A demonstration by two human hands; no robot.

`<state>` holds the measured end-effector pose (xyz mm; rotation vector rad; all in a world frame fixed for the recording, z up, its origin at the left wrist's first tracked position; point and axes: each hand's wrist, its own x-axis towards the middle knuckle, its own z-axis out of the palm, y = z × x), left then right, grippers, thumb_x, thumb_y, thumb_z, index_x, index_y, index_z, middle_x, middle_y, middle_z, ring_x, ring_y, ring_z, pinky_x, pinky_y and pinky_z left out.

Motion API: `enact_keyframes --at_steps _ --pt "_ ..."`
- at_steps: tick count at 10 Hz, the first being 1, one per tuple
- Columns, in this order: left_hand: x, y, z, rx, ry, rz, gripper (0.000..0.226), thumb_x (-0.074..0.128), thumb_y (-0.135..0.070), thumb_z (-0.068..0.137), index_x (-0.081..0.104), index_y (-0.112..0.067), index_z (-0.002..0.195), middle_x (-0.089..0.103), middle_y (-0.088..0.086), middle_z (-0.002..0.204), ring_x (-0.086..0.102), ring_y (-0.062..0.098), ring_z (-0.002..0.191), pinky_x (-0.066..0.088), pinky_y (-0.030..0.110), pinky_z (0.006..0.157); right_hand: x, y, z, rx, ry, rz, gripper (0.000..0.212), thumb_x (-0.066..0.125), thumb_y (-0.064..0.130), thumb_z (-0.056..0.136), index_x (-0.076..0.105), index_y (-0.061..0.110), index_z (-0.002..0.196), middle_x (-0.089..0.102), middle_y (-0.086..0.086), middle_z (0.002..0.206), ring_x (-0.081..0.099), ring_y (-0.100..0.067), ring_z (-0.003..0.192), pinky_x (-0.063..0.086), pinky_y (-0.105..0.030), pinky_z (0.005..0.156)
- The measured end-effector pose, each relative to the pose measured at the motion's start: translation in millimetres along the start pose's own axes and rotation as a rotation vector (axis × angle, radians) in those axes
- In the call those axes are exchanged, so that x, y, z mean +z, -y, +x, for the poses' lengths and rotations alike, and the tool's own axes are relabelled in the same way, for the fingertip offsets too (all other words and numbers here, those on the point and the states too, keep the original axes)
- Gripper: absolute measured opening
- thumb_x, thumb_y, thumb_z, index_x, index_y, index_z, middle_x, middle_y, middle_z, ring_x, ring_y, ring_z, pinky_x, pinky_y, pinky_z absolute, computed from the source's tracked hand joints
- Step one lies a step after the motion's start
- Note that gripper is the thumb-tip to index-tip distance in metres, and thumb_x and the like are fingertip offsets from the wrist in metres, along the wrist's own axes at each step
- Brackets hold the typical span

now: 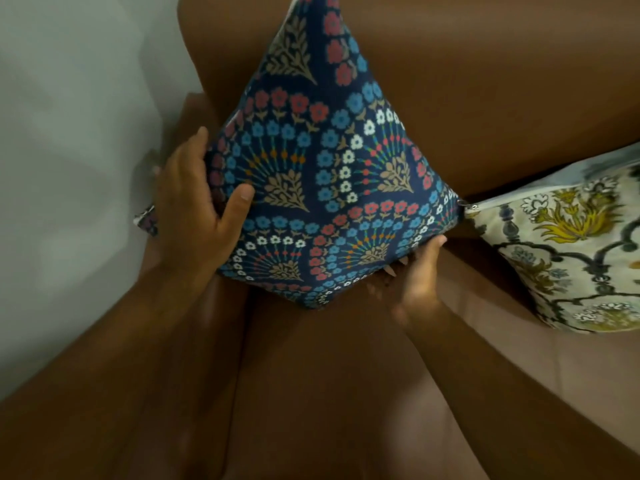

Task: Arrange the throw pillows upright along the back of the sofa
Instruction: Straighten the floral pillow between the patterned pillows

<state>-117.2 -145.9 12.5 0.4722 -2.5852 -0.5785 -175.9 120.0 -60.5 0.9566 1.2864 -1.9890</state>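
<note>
A: Where is the navy pillow (329, 174)?

B: In the centre of the frame, standing on one corner like a diamond, its top point leaning against the back of the brown sofa (485, 81). It has a dark blue cover with red, blue and white flowers in fan shapes.

A: Who has hold of it?

B: Both hands. The left hand (194, 216), at centre left, is wrapped around the pillow's left edge; the thumb presses on the front face and the fingers (187, 157) curl behind the edge. The right hand (415, 275) sits under the lower right edge, palm up, fingers tucked beneath the fabric and partly hidden.

A: Any other pillow?

B: Yes, a cream pillow (568, 258) with yellow and grey floral print at the right edge of the frame, lying tilted on the seat. Its zipper corner sits just beside the navy pillow's right corner; whether they touch, I cannot tell.

A: And the upper left?

B: A pale wall (76, 98).
</note>
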Motion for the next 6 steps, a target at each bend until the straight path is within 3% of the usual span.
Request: enact_keyframes --at_steps 1,2,3,4,6 --pt "5 -6 -9 -0.045 -0.018 0.084 0.089 0.034 -0.070 0.093 0.026 -0.006 0.155 0.037 0.020 0.155 0.033 0.039 0.145 0.024 0.061 0.118 1 -8 -19 -0.153 0.013 0.027 0.090 0.042 0.084 0.073 0.032 0.036 0.149 0.056 0.008 0.143 0.061 -0.015 0.118 0.054 -0.046 0.094" --pt "15 -3 -8 -0.098 -0.010 0.108 0.092 0.030 -0.074 0.091 0.027 -0.008 0.155 0.039 0.018 0.156 0.034 0.039 0.146 0.021 0.061 0.119 21 -10 -12 -0.226 -0.036 0.031 0.098 0.047 0.075 0.078 0.005 0.035 0.156 0.037 0.001 0.156 0.051 -0.019 0.125 0.044 -0.051 0.105" --pt "37 7 -1 -0.109 -0.036 0.125 0.090 0.027 -0.074 0.092 0.029 -0.010 0.155 0.042 0.016 0.155 0.036 0.038 0.145 0.022 0.059 0.120 47 -13 15 -0.305 -0.146 0.059 0.087 0.043 0.059 0.095 -0.014 0.030 0.154 0.031 -0.008 0.157 0.049 -0.021 0.118 0.046 -0.044 0.100" --pt "47 12 -4 -0.095 -0.019 0.128 0.089 0.027 -0.075 0.092 0.027 -0.012 0.155 0.041 0.015 0.156 0.034 0.037 0.146 0.021 0.059 0.121 46 -18 25 -0.337 -0.172 0.072 0.085 0.043 0.058 0.096 -0.010 0.029 0.155 0.034 -0.008 0.153 0.049 -0.022 0.117 0.046 -0.043 0.100" --pt "-13 -14 -27 -0.293 0.132 0.277 0.100 0.021 -0.083 0.086 0.015 -0.014 0.159 0.025 0.023 0.162 0.024 0.041 0.150 0.019 0.062 0.121 9 10 -43 -0.511 -0.112 -0.533 0.062 0.062 0.034 0.094 0.037 0.011 0.146 0.050 -0.013 0.145 0.047 -0.031 0.134 0.037 -0.048 0.111"
